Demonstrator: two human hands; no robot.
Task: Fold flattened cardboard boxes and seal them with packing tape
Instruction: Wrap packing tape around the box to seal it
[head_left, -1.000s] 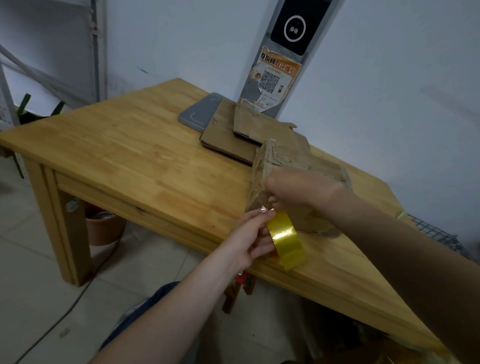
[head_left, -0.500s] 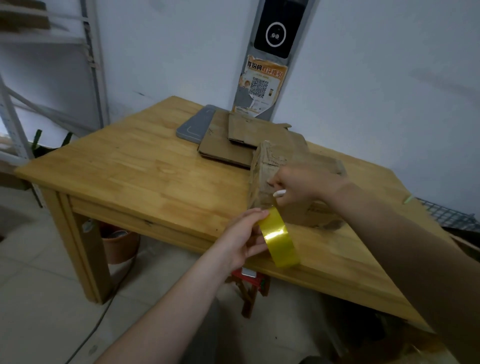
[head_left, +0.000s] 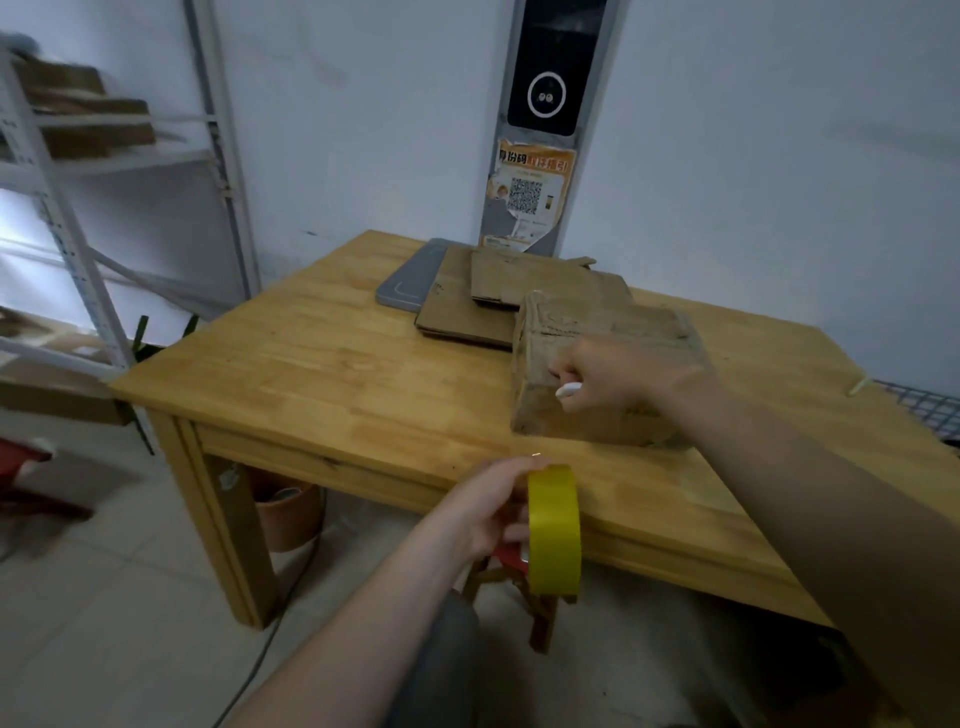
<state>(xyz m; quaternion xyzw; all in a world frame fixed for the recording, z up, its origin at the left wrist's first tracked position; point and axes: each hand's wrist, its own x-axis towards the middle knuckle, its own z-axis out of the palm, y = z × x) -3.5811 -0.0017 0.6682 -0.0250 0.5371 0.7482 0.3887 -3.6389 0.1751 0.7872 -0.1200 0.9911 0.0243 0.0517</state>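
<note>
A worn, folded-up cardboard box (head_left: 592, 322) stands on the wooden table (head_left: 337, 364), right of centre. My right hand (head_left: 623, 379) rests against its near face, fingers curled round a small white tool (head_left: 569, 389) whose tip points left. My left hand (head_left: 488, 509) grips a roll of yellow packing tape (head_left: 553, 530) at the table's front edge, a short way in front of the box and apart from it. I cannot make out any tape strip between roll and box.
Flattened cardboard boxes (head_left: 467, 306) are stacked behind the folded box, partly over a grey flat device (head_left: 410, 283). A grey panel with a QR sticker (head_left: 530, 197) stands against the wall. A metal shelf (head_left: 78, 244) stands at left, a red stool (head_left: 519, 571) under the table.
My left hand has drawn the tape roll back from the box toward the table's front edge. My right hand stays on the box's near face, the white tool now showing.
</note>
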